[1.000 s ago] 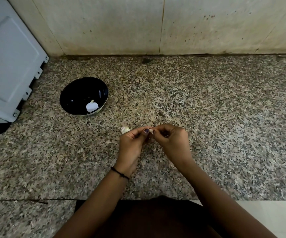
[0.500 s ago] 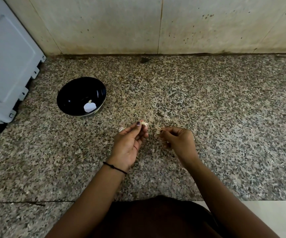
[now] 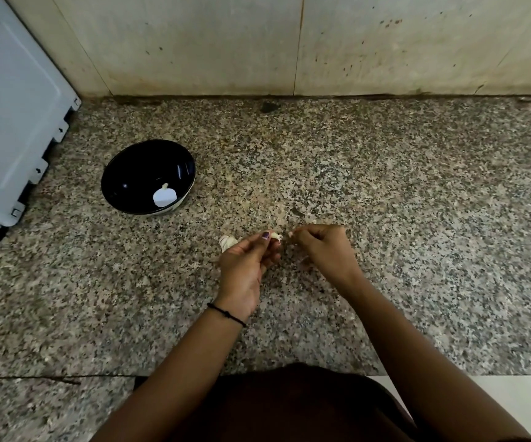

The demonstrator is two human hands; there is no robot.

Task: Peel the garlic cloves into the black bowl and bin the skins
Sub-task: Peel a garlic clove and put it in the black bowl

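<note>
My left grip (image 3: 248, 266) sits palm up over the granite desk (image 3: 385, 202), forearm entering from the lower edge and angled toward the centre. Thumb and forefinger are closed narrow on a garlic clove (image 3: 275, 236). The clove sticks out past the thumbnail toward my other hand. The remaining fingers curl loosely under the palm. A thin black band (image 3: 226, 314) circles this wrist.

My right grip (image 3: 324, 250) sits back up, knuckles toward the wall, forearm entering from the lower right. All fingers are curled in and the fingertips (image 3: 296, 232) are pinched narrow. A small pale fleck (image 3: 290, 233) shows at the pinch; I cannot tell whether it is skin. The two pinches face each other, near but apart, with the clove between them on the left side.

A second pale garlic piece (image 3: 227, 242) lies on the desk just beyond the heel side of my left grip, partly hidden by it.

The black bowl (image 3: 124, 173) stands upright on the desk, well apart from both hands, to the far left. One white piece (image 3: 164, 196) lies inside it against the near wall. A grey-white panelled unit (image 3: 12, 106) stands left of the bowl, against the stained tile wall (image 3: 194, 43).
</note>
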